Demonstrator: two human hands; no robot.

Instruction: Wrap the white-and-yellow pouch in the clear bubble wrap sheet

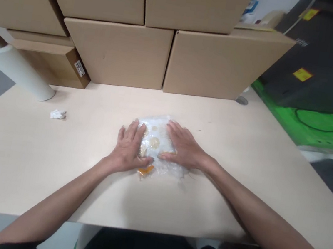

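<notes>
A clear plastic-wrapped packet (159,138) lies on the pale tabletop in front of me. It looks white with yellowish round spots, and an orange patch shows at its lower left corner. What is inside cannot be made out. My left hand (129,146) rests on the packet's left side, fingers stretched out and a little apart. On the right side lies my right hand (183,146), flat, with its thumb pointing inward over the wrap. Loose clear film (174,171) spreads out below the right hand.
Stacked cardboard boxes (117,55) wall off the table's back. A white cylinder (24,72) stands at the left, near a crumpled white scrap (58,114). A small grey round object (242,100) sits at the back right. A dark box (328,61) stands beyond on a green surface (320,132).
</notes>
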